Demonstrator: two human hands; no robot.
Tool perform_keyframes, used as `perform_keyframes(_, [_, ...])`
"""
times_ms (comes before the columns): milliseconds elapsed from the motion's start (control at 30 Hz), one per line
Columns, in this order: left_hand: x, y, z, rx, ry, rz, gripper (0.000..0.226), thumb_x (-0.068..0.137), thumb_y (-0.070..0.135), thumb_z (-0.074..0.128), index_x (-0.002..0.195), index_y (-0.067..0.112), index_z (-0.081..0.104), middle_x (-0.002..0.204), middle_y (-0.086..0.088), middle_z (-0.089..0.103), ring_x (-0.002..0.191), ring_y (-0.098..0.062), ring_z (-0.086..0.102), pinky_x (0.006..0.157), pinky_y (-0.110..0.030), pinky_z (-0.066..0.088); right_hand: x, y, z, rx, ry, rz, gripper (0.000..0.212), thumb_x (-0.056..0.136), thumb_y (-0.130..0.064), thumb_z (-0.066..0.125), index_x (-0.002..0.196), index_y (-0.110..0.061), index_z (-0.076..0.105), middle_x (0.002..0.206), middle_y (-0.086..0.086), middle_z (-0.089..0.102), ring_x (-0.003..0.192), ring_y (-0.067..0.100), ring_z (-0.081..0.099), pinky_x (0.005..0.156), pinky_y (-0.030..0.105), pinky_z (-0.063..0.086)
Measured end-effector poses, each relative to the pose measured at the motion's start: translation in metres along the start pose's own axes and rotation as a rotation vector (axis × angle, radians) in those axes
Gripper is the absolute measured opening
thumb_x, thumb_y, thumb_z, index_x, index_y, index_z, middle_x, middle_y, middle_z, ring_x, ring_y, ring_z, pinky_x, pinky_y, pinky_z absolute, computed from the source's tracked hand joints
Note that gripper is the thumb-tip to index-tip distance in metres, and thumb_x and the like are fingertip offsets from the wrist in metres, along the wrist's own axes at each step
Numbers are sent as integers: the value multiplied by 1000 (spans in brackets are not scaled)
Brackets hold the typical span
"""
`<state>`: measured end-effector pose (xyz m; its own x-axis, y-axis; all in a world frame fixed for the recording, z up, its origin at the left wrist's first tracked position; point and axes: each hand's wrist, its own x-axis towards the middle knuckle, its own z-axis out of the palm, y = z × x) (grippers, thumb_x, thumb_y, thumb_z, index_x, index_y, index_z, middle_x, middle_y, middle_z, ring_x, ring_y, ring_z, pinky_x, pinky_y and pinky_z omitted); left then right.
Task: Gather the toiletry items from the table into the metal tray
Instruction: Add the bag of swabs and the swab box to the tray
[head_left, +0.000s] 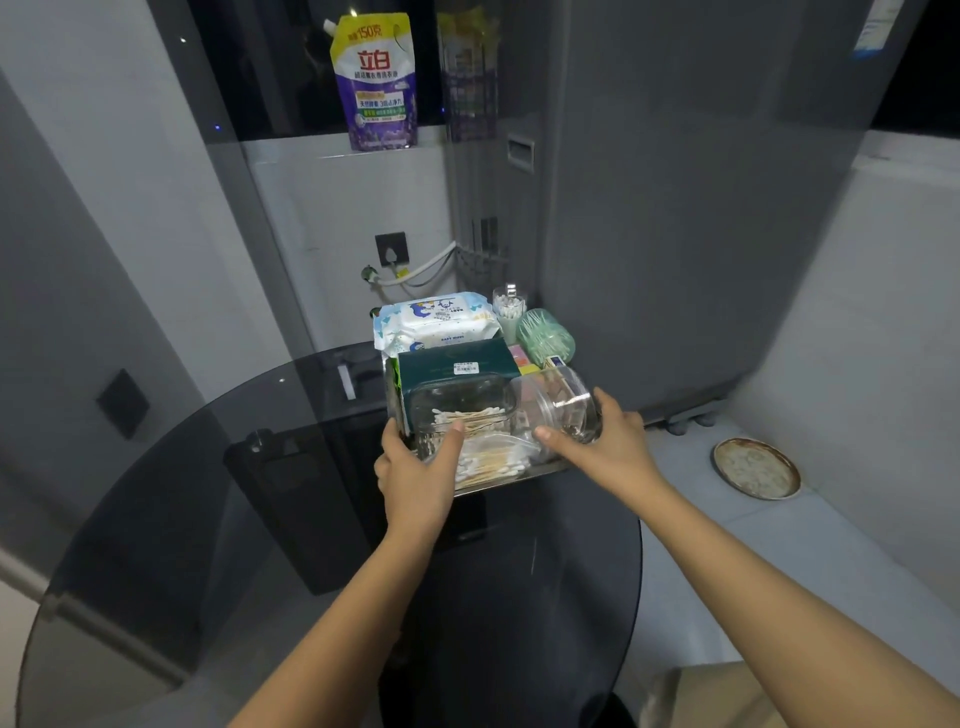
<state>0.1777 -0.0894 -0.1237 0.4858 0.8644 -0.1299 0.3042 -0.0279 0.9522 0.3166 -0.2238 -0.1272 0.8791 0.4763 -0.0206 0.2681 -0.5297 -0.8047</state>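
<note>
The metal tray (524, 475) sits at the far edge of a round dark glass table (218, 493), packed with toiletries. Inside are a baby wipes pack (436, 322), a dark green box (460, 366), a clear box of cotton swabs (462, 410), a bag of cotton swabs (493, 460), a clear jar (558, 405), a green tub of picks (548, 335) and a small clear swab holder (509, 304). My left hand (418, 467) grips the tray's near left corner, thumb against the clear box. My right hand (602, 441) holds the tray's right side by the jar.
A purple detergent pouch (376, 83) stands on a ledge behind the table. A tall grey appliance (675, 208) rises just right of the tray. A round ceramic plate (756, 467) lies on the floor to the right. A wall socket with hoses (392, 249) is behind the tray.
</note>
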Motion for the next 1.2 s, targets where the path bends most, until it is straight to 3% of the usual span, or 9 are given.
perform_keyframes(67, [2,-1,-9,13,27,-9,89,81,54,60,149,24,12,153,-13,19,141,-30,21,108,-43,28,-8,-6,7,-14,-9,-29,96,67,-55,73,143,-20,27,136,18,35,134,29,31,103,34,33])
perform_keyframes(167, [6,-3,-24,24,31,-16,90,80,55,60,149,26,9,154,-14,17,141,-32,21,109,-45,27,-13,-12,18,-32,-24,-27,103,62,-63,71,145,-27,21,132,16,34,129,27,36,101,31,35])
perform_keyframes(433, [13,-8,-60,69,36,-25,95,79,59,60,150,25,7,155,-17,13,142,-35,20,111,-47,26,-23,-28,49,-130,-87,-23,117,56,-74,67,148,-29,10,129,14,29,126,32,38,103,36,38])
perform_keyframes(700, [16,-22,-111,66,137,-56,95,80,57,60,150,25,5,155,-19,14,141,-37,21,110,-50,26,-37,-54,86,-134,-207,-93,123,51,-77,66,147,-34,3,127,12,28,123,31,40,105,39,39])
perform_keyframes(1067, [16,-49,-192,50,306,-130,94,79,60,59,150,25,8,152,-22,19,140,-37,24,110,-49,27,-64,-94,147,-142,-368,-237,121,50,-77,65,146,-37,2,126,12,30,122,27,38,104,36,40])
perform_keyframes(1200, [10,-59,-219,21,389,-141,94,77,60,60,149,23,12,151,-19,24,138,-36,28,110,-47,27,-78,-107,162,-107,-455,-278,119,60,-66,70,147,-34,-3,128,9,26,121,22,39,107,28,33])
